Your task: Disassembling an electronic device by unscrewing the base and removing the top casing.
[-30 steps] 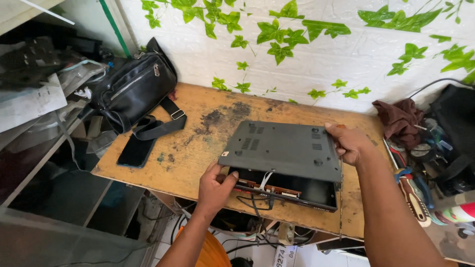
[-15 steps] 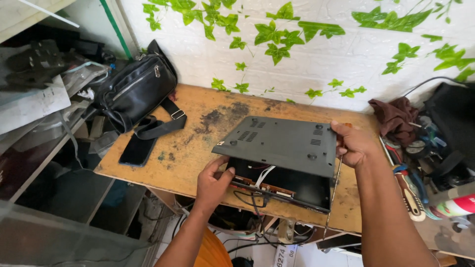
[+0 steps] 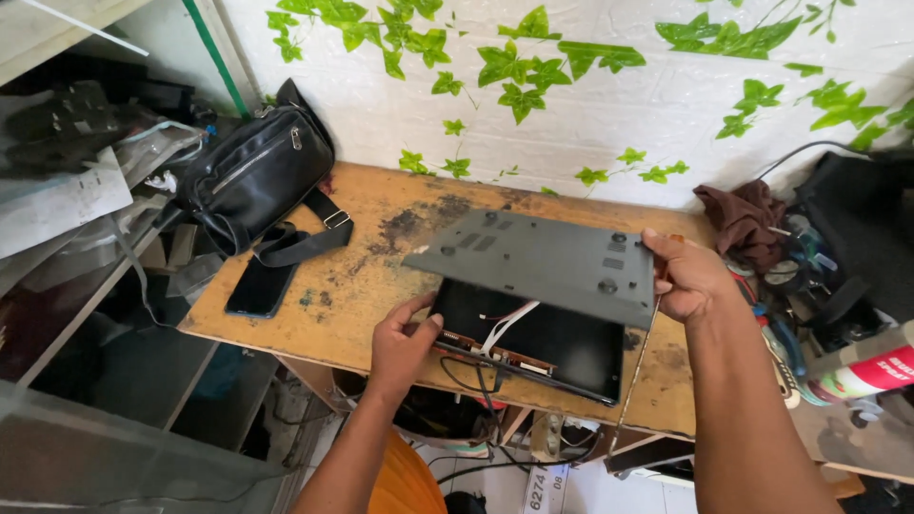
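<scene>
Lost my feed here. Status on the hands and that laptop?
Left hand on laptop base near edge. Right hand grips grey bottom cover, tilted up off base. White wires exposed inside; phone and black bag lie apart.

Both forearms come up from below, bare to the elbow and spread apart, the right one reaching farther forward than the left. The left hand (image 3: pixel 402 343) lies palm down with its wrist nearly straight, fingers curled and thumb pointing toward the other hand, pinching an edge. The right hand (image 3: pixel 687 279) sits higher and off to the side, wrist bent inward, thumb laid on top and fingers tucked underneath in a closed grasp on an edge.
</scene>
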